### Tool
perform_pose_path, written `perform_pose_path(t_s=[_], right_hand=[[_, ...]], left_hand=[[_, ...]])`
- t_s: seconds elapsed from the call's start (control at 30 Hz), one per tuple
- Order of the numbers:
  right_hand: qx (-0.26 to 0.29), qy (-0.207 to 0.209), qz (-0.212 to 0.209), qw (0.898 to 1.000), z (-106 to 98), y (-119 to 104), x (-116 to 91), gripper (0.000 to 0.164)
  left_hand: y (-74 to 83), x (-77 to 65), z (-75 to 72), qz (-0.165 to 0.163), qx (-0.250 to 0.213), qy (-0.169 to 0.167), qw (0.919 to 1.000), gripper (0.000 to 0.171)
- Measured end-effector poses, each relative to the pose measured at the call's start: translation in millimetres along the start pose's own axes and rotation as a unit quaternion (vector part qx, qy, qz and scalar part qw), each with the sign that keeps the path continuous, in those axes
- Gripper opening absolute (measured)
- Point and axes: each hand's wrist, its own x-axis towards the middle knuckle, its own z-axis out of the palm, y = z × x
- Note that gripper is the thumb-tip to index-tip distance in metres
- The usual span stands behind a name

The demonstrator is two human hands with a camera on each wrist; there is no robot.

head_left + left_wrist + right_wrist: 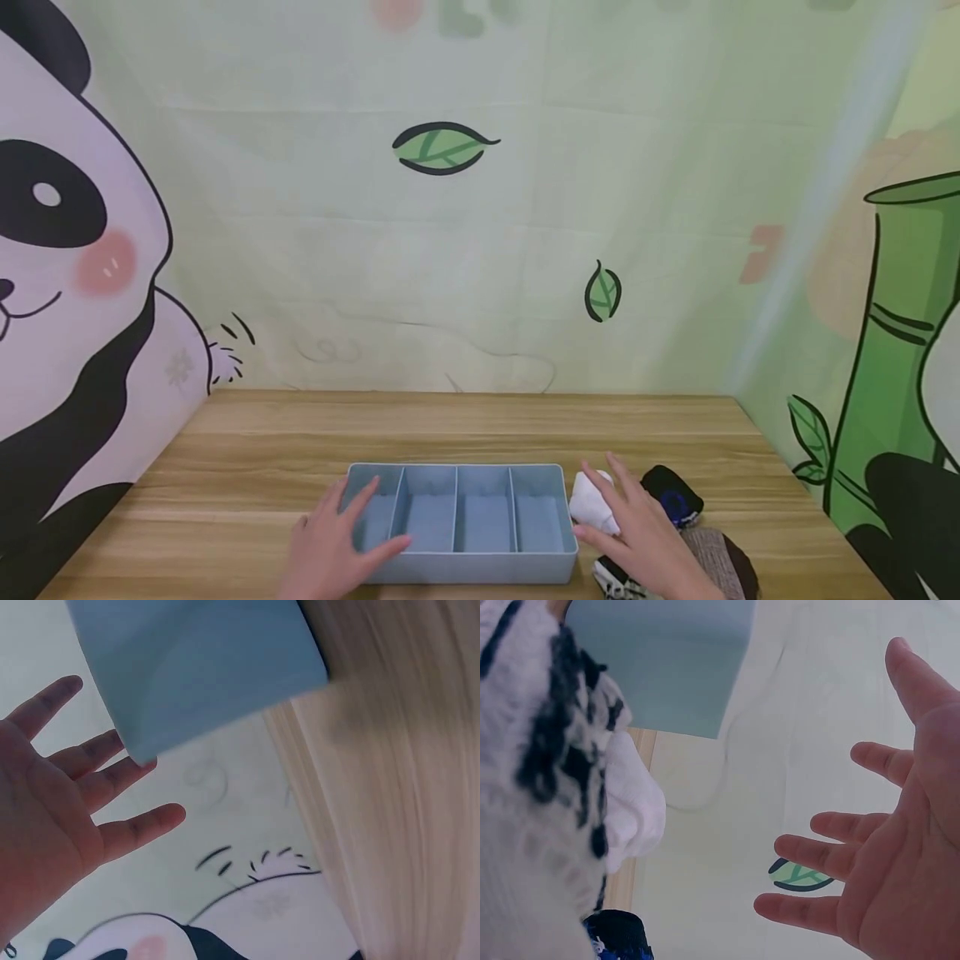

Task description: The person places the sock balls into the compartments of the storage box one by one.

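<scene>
A light blue box [472, 568] with several compartments in a row stands on the wooden table. At its left end is my left hand [330, 542], fingers spread; in the left wrist view the fingertips reach behind a corner of the box, and contact is unclear. My right hand [645, 537] is spread above the rolled socks to the right, gripping nothing. Those are a white sock [591, 505] beside the box, a black sock [670, 487] with blue marks, a grey-and-brown sock [716, 557], and a black-and-white patterned sock [547, 772], partly hidden by the hand in the head view.
Wooden tabletop [247, 450] extends behind and left of the box. A cloth backdrop [337, 208] with a panda, leaves and bamboo rises along the table's back edge and sides.
</scene>
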Motion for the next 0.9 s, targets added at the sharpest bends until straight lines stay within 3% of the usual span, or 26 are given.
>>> perform_pose_path(t_s=[0.2,0.7,0.9], right_hand=[[0.016,-0.012,0.004,1.0,-1,1,0,0.069],[0.051,-0.044,0.016,0.998,-2,3,0,0.069],[0.049,-0.041,0.023,0.998,-1,4,-1,0.069]], left_hand=[[-12.4,-0.7,-4.9,-0.026,-0.01,-0.04,0.9988,0.085],[-33.6,-3.2,-7.8,-0.016,-0.039,-0.038,0.9984,0.038],[-38.8,-2.0,-5.6,-0.034,-0.094,-0.055,0.9935,0.035]])
